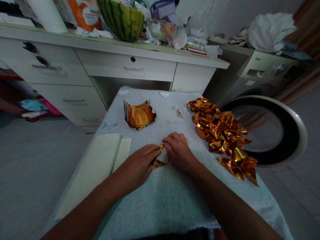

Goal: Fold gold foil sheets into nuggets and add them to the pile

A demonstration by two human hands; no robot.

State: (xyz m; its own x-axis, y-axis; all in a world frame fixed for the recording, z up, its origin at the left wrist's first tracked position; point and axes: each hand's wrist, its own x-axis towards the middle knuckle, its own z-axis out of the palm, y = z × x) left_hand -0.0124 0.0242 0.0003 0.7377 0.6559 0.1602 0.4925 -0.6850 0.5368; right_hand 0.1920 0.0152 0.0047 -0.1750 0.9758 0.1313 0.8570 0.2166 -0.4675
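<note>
On the pale cloth-covered desk [172, 196], a small folded piece of gold-and-white foil paper [163, 156] lies between both hands. The left hand's [138, 163] grip holds its nine o'clock side; the right hand's [180, 150] grip pinches its one o'clock edge. From the piece, a flat cream paper stack [95, 166] lies at nine o'clock, a heap of shiny gold foil shapes [217, 128] at two, and a curved gold bowl-like form [141, 115] at eleven.

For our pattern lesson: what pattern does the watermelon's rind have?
Dark stripes on green; the watermelon's rind shows in the head view.
</note>
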